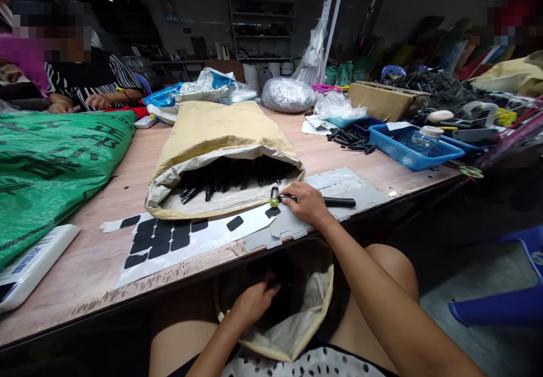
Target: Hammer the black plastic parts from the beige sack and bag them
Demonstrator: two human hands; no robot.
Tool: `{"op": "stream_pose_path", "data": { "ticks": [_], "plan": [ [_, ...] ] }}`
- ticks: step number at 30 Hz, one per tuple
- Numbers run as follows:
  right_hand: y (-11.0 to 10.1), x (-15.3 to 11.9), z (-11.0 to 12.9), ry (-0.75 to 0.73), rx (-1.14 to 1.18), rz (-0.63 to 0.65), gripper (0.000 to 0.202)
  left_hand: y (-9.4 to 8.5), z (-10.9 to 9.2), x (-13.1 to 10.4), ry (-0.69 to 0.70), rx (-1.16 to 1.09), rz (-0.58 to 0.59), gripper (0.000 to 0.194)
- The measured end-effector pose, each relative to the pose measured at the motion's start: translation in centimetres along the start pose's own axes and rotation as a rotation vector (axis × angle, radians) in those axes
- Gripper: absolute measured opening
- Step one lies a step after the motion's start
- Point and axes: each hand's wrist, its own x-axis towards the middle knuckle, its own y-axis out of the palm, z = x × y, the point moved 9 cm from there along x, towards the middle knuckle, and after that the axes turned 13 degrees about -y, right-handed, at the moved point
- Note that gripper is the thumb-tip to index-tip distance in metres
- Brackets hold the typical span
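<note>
1. Sack point(229, 120): lies on its side on the table point(139, 142), its open mouth toward the person. Black parts point(207, 190) show inside, several thin ones near the lower lip; how far back they reach is lost in shadow.
2. Lap sack point(297, 332): stands open between the person's knees, just below the table edge, pale inside. Its depth is too dark to read.
3. Left hand point(254, 302): dips into the lap sack's mouth, fingers bent. Whether they grip anything, I cannot tell.
4. Right hand point(305, 202): closed around the hammer point(339, 202) near its head, the handle running out to the right. The hammer is over the grey board point(339, 185), just beside the sack's mouth.
5. Sheet point(203, 252): white, in front of the sack, bearing black pads point(159, 235).
6. Blue tray point(418, 159): at the right, holding a clear jar point(426, 139) with a white lid. More black pieces point(350, 139) lie heaped on the table beside it.
7. Carton point(382, 100): behind the tray; its contents cannot be seen.
8. Green bag point(63, 156): lies at the left; what it holds is hidden.
</note>
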Motion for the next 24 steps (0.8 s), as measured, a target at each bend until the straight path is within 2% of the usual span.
{"op": "stream_pose_path", "data": {
  "ticks": [2,3,5,8,10,11,12,13,14,16,17,18,19,20,22,24],
  "plan": [
    [0.0,-0.1,0.1,-0.006,0.003,-0.004,0.014,1.0,2.5,1.2,-0.109,0.032,-0.039,0.008],
    [-0.1,-0.1,0.1,-0.011,0.004,-0.006,0.014,1.4,3.1,1.4,-0.143,0.049,-0.020,0.012],
    [-0.1,-0.2,0.2,-0.021,0.001,-0.013,0.014,1.5,2.4,1.2,-0.159,0.051,0.049,0.022],
    [-0.1,-0.2,0.4,-0.035,-0.001,-0.016,0.013,-0.1,-1.4,-0.4,-0.124,0.025,0.233,0.027],
    [0.0,-0.2,0.4,-0.042,-0.001,-0.010,0.013,-2.7,-5.2,-1.5,-0.041,-0.008,0.322,0.024],
    [0.1,-0.2,0.5,-0.044,-0.002,-0.007,0.013,-4.6,-6.9,-1.5,-0.005,-0.038,0.322,0.025],
    [0.1,-0.2,0.5,-0.044,-0.003,-0.006,0.013,-6.9,-8.0,-1.2,0.006,-0.069,0.282,0.026],
    [0.1,-0.2,0.5,-0.044,-0.004,-0.007,0.013,-9.8,-8.6,-0.3,-0.008,-0.107,0.171,0.028],
    [0.0,-0.2,0.5,-0.045,-0.001,-0.007,0.013,-13.1,-8.6,0.8,-0.032,-0.120,0.000,0.030],
    [0.0,-0.2,0.5,-0.046,0.007,-0.011,0.013,-19.6,-7.4,2.7,-0.111,-0.061,-0.408,0.031],
    [0.0,-0.2,0.5,-0.048,0.012,-0.011,0.013,-22.2,-6.6,3.5,-0.160,0.001,-0.589,0.031],
    [-0.1,-0.2,0.6,-0.050,0.015,-0.011,0.013,-24.1,-5.8,4.4,-0.216,0.070,-0.717,0.031],
    [-0.1,-0.2,0.6,-0.051,0.017,-0.010,0.013,-25.3,-4.9,5.5,-0.277,0.148,-0.778,0.030],
    [-0.1,-0.2,0.6,-0.051,0.016,-0.010,0.013,-25.9,-4.1,6.8,-0.340,0.220,-0.787,0.030],
    [-0.1,-0.2,0.6,-0.048,0.011,-0.008,0.013,-26.3,-2.8,9.0,-0.452,0.337,-0.709,0.033],
    [-0.1,-0.2,0.6,-0.045,0.004,-0.007,0.013,-26.2,-1.9,9.7,-0.527,0.391,-0.632,0.037]
  ]
}}
